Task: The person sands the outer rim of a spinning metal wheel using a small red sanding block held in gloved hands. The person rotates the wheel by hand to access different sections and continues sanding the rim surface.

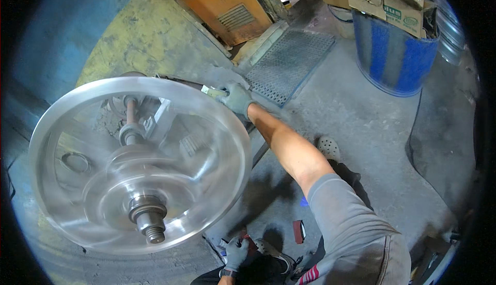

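Observation:
A large shiny metal wheel [241, 145] is blurred by spinning on a shaft with a threaded end [153, 229]. At its far right rim, my right hand [237, 100], in a grey glove, is closed on a pale green grip [213, 92] at the end of a dark bar. Part of that bar is hidden behind the wheel. Low in the view, my left hand [237, 254], also gloved and with a watch at the wrist, is curled near my knee. Its fingers seem closed against a reddish-brown piece [250, 244], mostly hidden.
A perforated mat [294, 60] lies before an orange vented panel [222, 6]. Back right stands a blue-and-grey striped bin [395, 52] with cardboard boxes [387, 1] on top. A small reddish-brown piece [298, 232] lies on the floor near my feet.

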Available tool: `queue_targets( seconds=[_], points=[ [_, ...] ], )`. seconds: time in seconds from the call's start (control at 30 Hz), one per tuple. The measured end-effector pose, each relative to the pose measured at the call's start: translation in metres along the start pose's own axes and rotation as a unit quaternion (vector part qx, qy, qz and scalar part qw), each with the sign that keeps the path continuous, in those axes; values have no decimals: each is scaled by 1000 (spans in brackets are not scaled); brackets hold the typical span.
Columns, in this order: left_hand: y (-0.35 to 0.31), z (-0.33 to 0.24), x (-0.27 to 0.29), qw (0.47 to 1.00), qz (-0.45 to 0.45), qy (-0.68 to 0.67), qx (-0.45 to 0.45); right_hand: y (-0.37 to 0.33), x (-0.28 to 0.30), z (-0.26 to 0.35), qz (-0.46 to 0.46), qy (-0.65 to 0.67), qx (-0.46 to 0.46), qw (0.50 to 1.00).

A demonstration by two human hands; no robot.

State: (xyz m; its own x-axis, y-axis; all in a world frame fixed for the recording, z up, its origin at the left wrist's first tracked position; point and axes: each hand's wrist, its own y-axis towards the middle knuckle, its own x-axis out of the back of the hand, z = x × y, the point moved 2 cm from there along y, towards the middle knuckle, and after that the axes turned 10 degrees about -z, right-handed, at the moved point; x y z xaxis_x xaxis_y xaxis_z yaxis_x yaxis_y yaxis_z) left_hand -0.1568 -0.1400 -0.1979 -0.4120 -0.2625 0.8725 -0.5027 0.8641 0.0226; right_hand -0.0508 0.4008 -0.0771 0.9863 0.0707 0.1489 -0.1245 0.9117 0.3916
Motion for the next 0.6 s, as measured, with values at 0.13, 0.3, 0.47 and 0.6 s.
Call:
queue_targets(
  seconds=[0.13, 0.3, 0.47, 0.6],
  points=[
    [6, -9, -11, 1000, -24, -1, 10, 4, 3, -24, -19, 42, -6, 999],
    [13, -12, -6, 999, -22, 21, -41, 3, 53, -19, 194, -49, 55, 978],
    [18, -28, -7, 997, -22, -55, -53, -30, 117, 42, 182, 290, -164, 925],
    [15, -73, 1, 991, 17, -74, -110, -76, 169, 116, 191, 391, -119, 893]
  ],
)
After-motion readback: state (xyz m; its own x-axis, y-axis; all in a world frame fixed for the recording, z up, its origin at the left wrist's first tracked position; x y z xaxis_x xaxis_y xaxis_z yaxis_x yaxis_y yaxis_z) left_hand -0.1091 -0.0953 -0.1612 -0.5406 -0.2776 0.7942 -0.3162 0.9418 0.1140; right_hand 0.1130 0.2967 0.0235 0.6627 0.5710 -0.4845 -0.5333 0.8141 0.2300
